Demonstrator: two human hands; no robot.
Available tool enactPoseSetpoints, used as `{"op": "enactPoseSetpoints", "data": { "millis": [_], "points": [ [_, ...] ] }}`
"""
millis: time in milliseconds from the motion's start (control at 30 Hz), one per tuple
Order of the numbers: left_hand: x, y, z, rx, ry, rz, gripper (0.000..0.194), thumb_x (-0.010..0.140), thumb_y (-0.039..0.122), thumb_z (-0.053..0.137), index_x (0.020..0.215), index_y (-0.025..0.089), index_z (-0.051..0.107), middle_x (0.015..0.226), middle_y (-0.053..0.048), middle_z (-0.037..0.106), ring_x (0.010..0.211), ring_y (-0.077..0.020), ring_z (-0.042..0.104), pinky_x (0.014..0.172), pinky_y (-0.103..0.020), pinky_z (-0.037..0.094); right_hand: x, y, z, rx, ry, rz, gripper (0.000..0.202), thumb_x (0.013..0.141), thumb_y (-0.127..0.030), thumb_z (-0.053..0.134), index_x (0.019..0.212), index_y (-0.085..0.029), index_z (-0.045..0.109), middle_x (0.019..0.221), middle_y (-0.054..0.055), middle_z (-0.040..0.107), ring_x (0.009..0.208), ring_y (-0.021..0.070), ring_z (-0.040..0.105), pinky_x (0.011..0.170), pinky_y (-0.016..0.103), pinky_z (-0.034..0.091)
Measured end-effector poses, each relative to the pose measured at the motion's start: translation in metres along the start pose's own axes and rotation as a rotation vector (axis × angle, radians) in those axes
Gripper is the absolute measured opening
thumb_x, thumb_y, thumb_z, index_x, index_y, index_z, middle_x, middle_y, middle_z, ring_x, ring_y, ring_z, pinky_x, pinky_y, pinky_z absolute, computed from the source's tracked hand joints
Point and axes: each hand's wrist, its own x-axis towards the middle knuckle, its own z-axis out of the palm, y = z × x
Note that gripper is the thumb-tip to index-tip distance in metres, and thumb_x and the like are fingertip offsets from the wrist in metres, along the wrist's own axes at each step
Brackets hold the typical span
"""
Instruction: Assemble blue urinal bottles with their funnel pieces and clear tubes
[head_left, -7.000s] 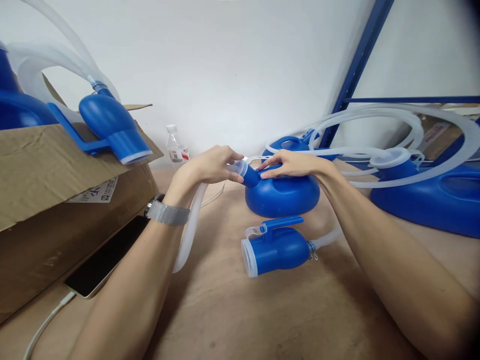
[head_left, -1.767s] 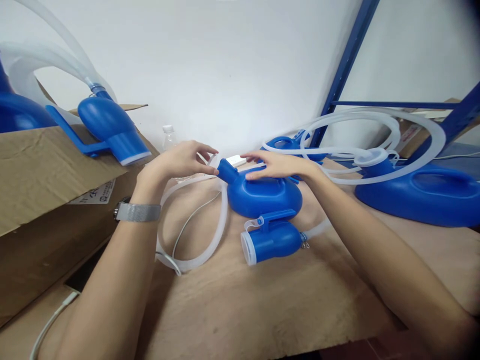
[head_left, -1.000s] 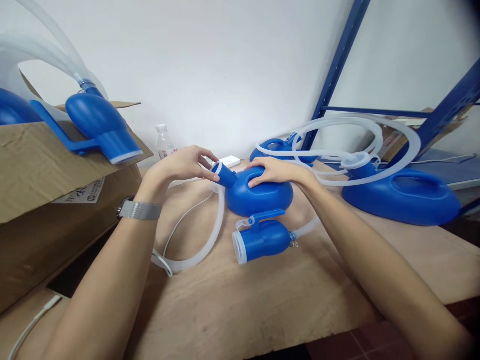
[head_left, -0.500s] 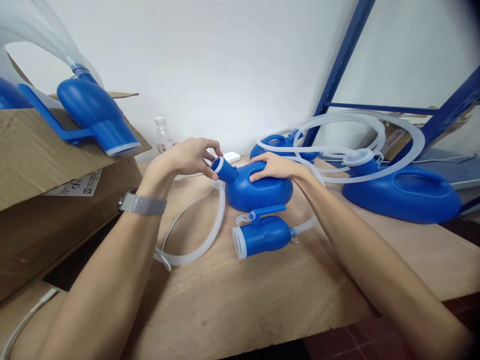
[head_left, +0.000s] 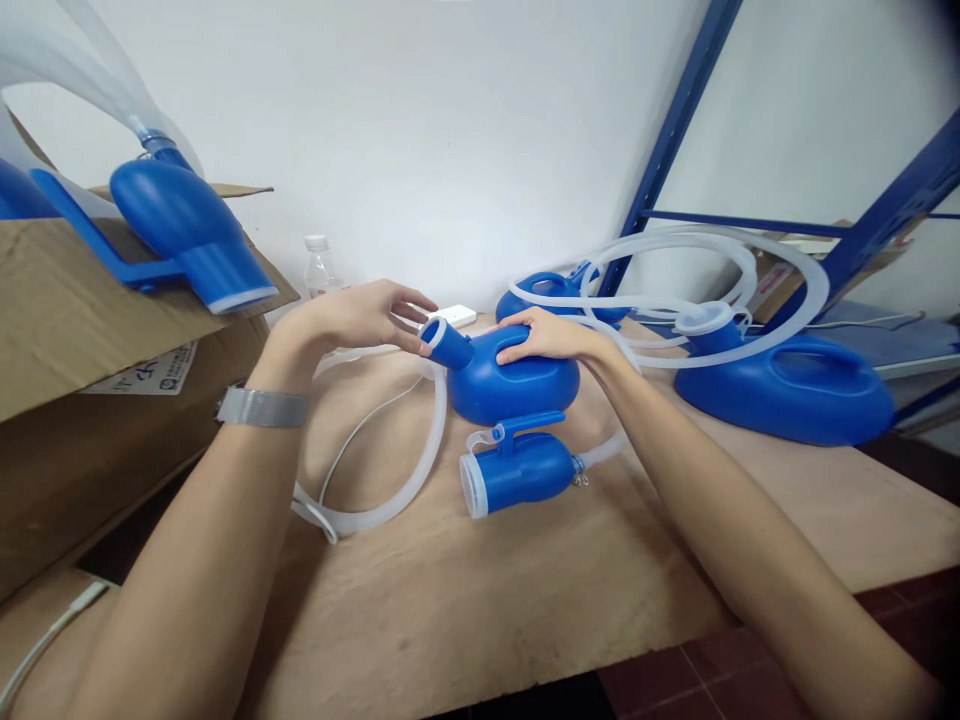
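A blue plastic urinal bottle (head_left: 517,388) stands on the wooden table, its round neck (head_left: 448,343) tilted up to the left and uncapped. My right hand (head_left: 546,335) is wrapped over the bottle's top handle. Beside the neck is my left hand (head_left: 382,312), fingers apart, with a fingertip at the rim; whether it touches cannot be made out. In front of the bottle lies a blue funnel cup (head_left: 525,472) with a handle and a clear lid on its wide end. A translucent hose (head_left: 600,452) leaves its narrow end.
Another blue bottle (head_left: 787,395) with coiled hose (head_left: 814,290) stands at right, and one more bottle (head_left: 540,290) behind. At left, a cardboard box (head_left: 142,330) bears a blue funnel cup (head_left: 180,225). A clear plastic bottle (head_left: 319,265) and white cable (head_left: 360,425) are farther back.
The fingers of my left hand have loosened from around the neck's rim and moved slightly left. My right hand keeps its hold on the bottle. The view has shifted slightly.
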Motion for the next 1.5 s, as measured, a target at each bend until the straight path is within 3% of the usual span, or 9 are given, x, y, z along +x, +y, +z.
{"op": "enactPoseSetpoints", "data": {
  "millis": [133,267,533,767,867,1067,1300,1500],
  "points": [
    [0.004,0.006,0.0,0.208,0.018,-0.012,0.057,0.067,0.057,0.083,0.116,0.028,0.079,0.119,-0.006,0.08,0.109,-0.0318,0.073,0.092,-0.037,0.053,0.0,0.001,0.0,0.003,0.0,0.001,0.052,0.072,-0.054,0.086,0.116,-0.026,0.081,0.12,0.005,0.079,0.113,0.0325,0.072,0.098,0.041,0.057],
    [0.008,0.013,0.003,0.256,0.066,-0.044,0.057,0.062,0.053,0.086,0.111,0.026,0.08,0.113,-0.007,0.081,0.103,-0.0318,0.073,0.085,-0.035,0.053,0.001,0.0,0.0,-0.024,-0.005,0.008,0.052,0.071,-0.057,0.086,0.112,-0.026,0.082,0.117,0.005,0.08,0.111,0.0337,0.073,0.095,0.042,0.058],
    [0.009,0.005,0.011,0.089,0.098,-0.062,0.056,0.057,0.047,0.088,0.106,0.023,0.073,0.119,-0.008,0.077,0.103,-0.03,0.072,0.084,-0.036,0.055,0.004,-0.001,-0.001,0.031,-0.029,0.017,0.057,0.067,-0.058,0.089,0.114,-0.026,0.082,0.109,0.004,0.082,0.101,0.0318,0.075,0.091,0.04,0.06],
    [0.012,-0.008,0.018,-0.147,0.05,0.004,0.064,0.056,0.049,0.09,0.111,0.023,0.068,0.133,-0.011,0.072,0.105,-0.0272,0.074,0.088,-0.036,0.058,0.001,0.002,-0.006,0.019,-0.054,0.025,0.058,0.067,-0.056,0.089,0.114,-0.023,0.081,0.111,0.005,0.081,0.104,0.0312,0.075,0.09,0.039,0.06],
    [0.011,-0.002,0.011,-0.064,0.014,0.003,0.065,0.055,0.051,0.091,0.111,0.023,0.073,0.13,-0.01,0.075,0.111,-0.03,0.072,0.091,-0.036,0.056,-0.002,-0.001,-0.007,-0.006,-0.055,0.051,0.063,0.069,-0.057,0.087,0.122,-0.022,0.079,0.114,0.005,0.081,0.108,0.0316,0.074,0.09,0.039,0.059],
    [0.001,0.011,-0.002,0.206,-0.016,-0.057,0.073,0.068,0.07,0.077,0.13,0.029,0.075,0.135,-0.008,0.074,0.117,-0.0339,0.07,0.096,-0.038,0.052,-0.005,-0.003,-0.007,0.008,-0.062,0.052,0.063,0.07,-0.055,0.087,0.123,-0.022,0.079,0.117,0.005,0.08,0.111,0.0322,0.073,0.095,0.04,0.059],
    [0.004,0.013,0.002,0.278,0.003,-0.077,0.063,0.062,0.057,0.083,0.118,0.027,0.081,0.115,-0.008,0.081,0.101,-0.0322,0.074,0.085,-0.037,0.053,-0.005,-0.003,-0.006,-0.005,-0.033,0.082,0.066,0.069,-0.057,0.087,0.124,-0.021,0.078,0.119,0.007,0.079,0.112,0.0331,0.073,0.095,0.041,0.059],
    [0.009,0.024,0.006,0.424,0.014,-0.068,0.066,0.06,0.051,0.087,0.117,0.018,0.081,0.101,-0.01,0.082,0.091,-0.0295,0.073,0.079,-0.034,0.052,-0.003,0.0,-0.005,-0.018,-0.023,0.052,0.059,0.068,-0.056,0.087,0.116,-0.023,0.08,0.118,0.005,0.079,0.112,0.0326,0.072,0.094,0.04,0.058]
  ]
}}
